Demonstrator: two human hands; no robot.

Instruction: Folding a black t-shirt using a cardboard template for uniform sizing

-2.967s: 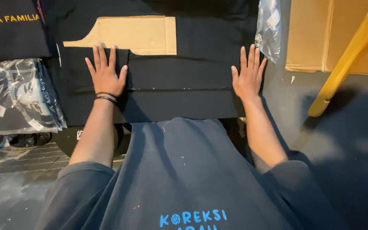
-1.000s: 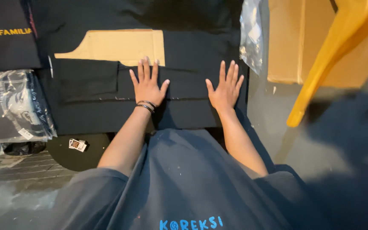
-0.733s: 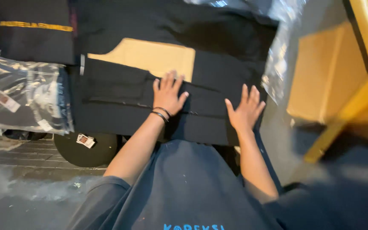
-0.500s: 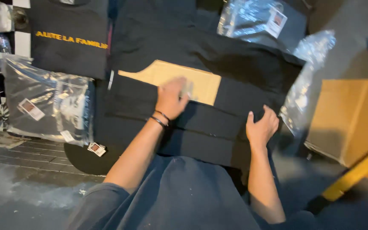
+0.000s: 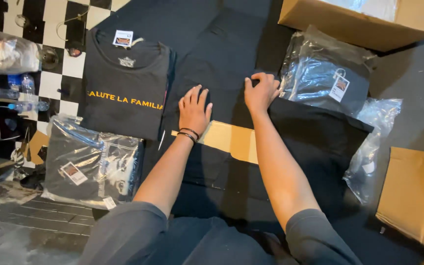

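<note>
Here, seen from the head camera, the left hand (image 5: 194, 110) lies flat and spread, gripping nothing, on the black garment (image 5: 231, 64) at centre, just beyond the cardboard sheet (image 5: 231, 140). The right hand (image 5: 260, 92) is curled, pinching a fold of the same cloth. A bagged shirt (image 5: 320, 78) lies right, a folded dark shirt (image 5: 126, 98) left.

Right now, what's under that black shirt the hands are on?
A cardboard sheet shows under the black shirt, below the left hand and right hand. Most of it is covered by cloth, so its full shape is hidden.
</note>
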